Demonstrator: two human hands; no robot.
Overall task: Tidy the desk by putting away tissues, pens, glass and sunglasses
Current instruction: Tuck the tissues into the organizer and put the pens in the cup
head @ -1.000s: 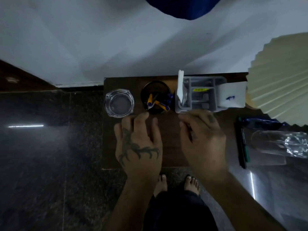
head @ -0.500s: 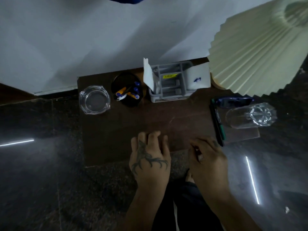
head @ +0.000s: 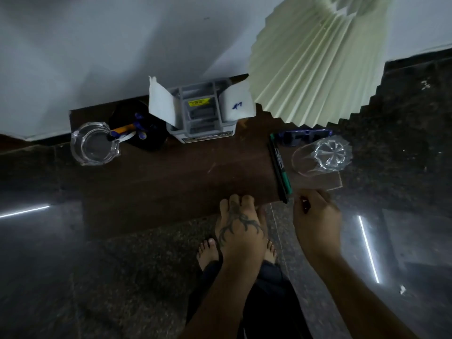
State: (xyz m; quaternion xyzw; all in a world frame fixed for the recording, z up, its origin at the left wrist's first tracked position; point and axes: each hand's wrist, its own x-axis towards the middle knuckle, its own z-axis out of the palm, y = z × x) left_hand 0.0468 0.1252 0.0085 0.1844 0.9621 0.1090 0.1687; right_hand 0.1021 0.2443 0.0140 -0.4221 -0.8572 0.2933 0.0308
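Two markers (head: 280, 167) lie by our right hand (head: 316, 216), fingers loosely curled, empty; our left hand (head: 241, 225) rests flat on the desk edge (head: 171, 192). Careless reaching could roll the tipped glass (head: 321, 156), beside the sunglasses (head: 303, 137), off.

Dim scene, everything underexposed and a touch grainy. The white wall (head: 102, 52) at twelve o'clock is the brightest area, crossed by broad soft shadows. The polished dark floor (head: 73, 277) throws back two thin white streaks of glare, one at nine o'clock, one at four. The pleated lampshade (head: 318, 69) at one o'clock looks pale, evenly lit. Wide-angle bending curves the straight edges near the borders. Detail softens toward the bottom, forearms slightly blurred.
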